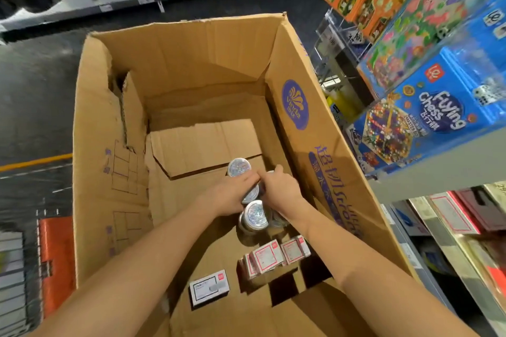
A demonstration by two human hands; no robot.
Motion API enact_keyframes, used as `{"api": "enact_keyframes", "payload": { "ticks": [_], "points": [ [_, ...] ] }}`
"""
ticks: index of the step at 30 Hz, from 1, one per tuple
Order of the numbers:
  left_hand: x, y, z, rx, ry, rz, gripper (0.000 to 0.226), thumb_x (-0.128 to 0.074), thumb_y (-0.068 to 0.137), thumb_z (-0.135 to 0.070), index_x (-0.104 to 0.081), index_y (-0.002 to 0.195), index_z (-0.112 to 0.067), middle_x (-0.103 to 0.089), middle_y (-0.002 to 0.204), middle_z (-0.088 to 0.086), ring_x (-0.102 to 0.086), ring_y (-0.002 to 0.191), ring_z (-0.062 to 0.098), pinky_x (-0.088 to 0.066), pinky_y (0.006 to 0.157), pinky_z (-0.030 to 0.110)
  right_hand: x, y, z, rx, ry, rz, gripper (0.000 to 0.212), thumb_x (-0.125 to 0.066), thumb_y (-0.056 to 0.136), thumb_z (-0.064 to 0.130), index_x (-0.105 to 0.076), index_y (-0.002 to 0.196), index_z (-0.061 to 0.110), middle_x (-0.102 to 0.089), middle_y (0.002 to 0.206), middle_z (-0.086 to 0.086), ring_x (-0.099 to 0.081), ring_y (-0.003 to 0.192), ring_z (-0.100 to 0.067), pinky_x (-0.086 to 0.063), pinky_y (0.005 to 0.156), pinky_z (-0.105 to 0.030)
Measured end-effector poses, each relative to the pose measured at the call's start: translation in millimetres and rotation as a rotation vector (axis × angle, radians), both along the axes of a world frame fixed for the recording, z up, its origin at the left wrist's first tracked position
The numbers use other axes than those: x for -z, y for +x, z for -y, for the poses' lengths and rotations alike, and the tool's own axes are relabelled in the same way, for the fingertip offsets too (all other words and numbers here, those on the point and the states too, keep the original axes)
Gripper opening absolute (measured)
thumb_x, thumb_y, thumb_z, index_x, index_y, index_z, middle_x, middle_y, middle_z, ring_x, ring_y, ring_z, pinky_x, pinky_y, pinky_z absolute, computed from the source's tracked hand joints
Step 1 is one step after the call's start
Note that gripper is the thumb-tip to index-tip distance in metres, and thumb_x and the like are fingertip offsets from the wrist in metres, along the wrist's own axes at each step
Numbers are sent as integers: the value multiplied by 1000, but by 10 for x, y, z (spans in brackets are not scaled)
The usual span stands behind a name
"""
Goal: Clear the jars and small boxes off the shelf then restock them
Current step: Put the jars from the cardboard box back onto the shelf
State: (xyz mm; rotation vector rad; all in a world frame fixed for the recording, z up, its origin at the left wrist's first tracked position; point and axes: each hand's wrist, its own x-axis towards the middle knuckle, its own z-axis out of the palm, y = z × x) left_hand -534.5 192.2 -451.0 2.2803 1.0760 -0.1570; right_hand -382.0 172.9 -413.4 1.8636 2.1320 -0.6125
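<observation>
Both your hands are down in the big cardboard box [109,123], on the jars. Your left hand [232,194] and right hand [282,189] are curled around one jar [252,194] between them, touching it. It lies tipped. Another jar [239,167] stands just beyond your fingers. One more jar [256,216] sits nearer you. The small boxes [273,254] lie nearer still.

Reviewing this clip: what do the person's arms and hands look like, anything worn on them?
Both forearms are bare as far as the frame shows, with no sleeves in view. The left hand and right hand carry no gloves; no watch, bracelet or ring is visible.
</observation>
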Motion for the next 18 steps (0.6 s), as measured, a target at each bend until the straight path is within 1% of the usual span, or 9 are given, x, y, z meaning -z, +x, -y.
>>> {"api": "enact_keyframes", "payload": {
  "ticks": [2, 5, 8, 10, 13, 15, 17, 18],
  "points": [
    [34, -2, 2, -10, -7, 13, 54, -71, 78, -36, -33, 117, -33, -43, 118, -11, -58, 93, 21, -53, 72, 42, 16, -14, 9, 24, 15, -8, 31, -53, 93, 26, -47, 123, 17, -51, 113, -13, -59, 92, -29, -46, 76, -33],
    [49, 15, -22, -9, -6, 26, 55, -73, 76, -38, -33, 112, -35, -41, 115, -15, -58, 90, 19, -54, 70, 42, 41, -33, -5, 29, 4, -6, 34, -54, 92, 24, -47, 125, 17, -52, 113, -13, -57, 94, -29, -46, 79, -34],
    [18, 44, -35, 10, -19, 1, 62, -78, 72, -38, -31, 112, -34, -44, 120, -10, -58, 93, 18, -54, 73, 40, 48, -6, -33, 44, -13, 7, 35, -55, 92, 25, -48, 126, 19, -49, 116, -13, -59, 92, -30, -42, 72, -31],
    [-20, 36, -33, 8, -32, -28, 65, -79, 70, -36, -31, 113, -31, -45, 122, -7, -57, 93, 19, -53, 75, 40, 18, 15, -52, 53, -32, 0, 36, -56, 91, 29, -50, 126, 21, -48, 116, -12, -60, 91, -31, -41, 70, -31],
    [-215, 8, -39, 20, -15, -73, 67, -77, 71, -32, -29, 119, -27, -45, 114, -3, -54, 86, 22, -49, 69, 38, -118, 32, -67, 74, -33, -17, 41, -62, 87, 36, -51, 124, 22, -46, 117, -12, -60, 95, -34, -46, 77, -35],
    [-403, -19, -62, 23, -5, -99, 73, -75, 72, -27, -27, 126, -27, -42, 110, -6, -53, 85, 19, -49, 68, 36, -267, 32, -74, 79, -7, -31, 42, -63, 86, 34, -51, 125, 24, -45, 118, -12, -59, 97, -34, -47, 81, -38],
    [-596, -56, -94, -23, 13, -122, 77, -77, 71, -27, -28, 131, -27, -46, 119, -7, -55, 90, 18, -53, 73, 38, -462, 19, -75, 54, 34, -38, 42, -62, 87, 33, -50, 126, 24, -45, 118, -12, -59, 97, -35, -48, 84, -40],
    [-692, -73, -99, -63, 17, -118, 76, -78, 71, -28, -30, 129, -28, -49, 120, -6, -56, 92, 18, -54, 75, 39, -571, 10, -59, 42, 54, -49, 41, -60, 87, 33, -50, 126, 24, -45, 117, -13, -59, 96, -35, -47, 84, -40]
  ]
}}
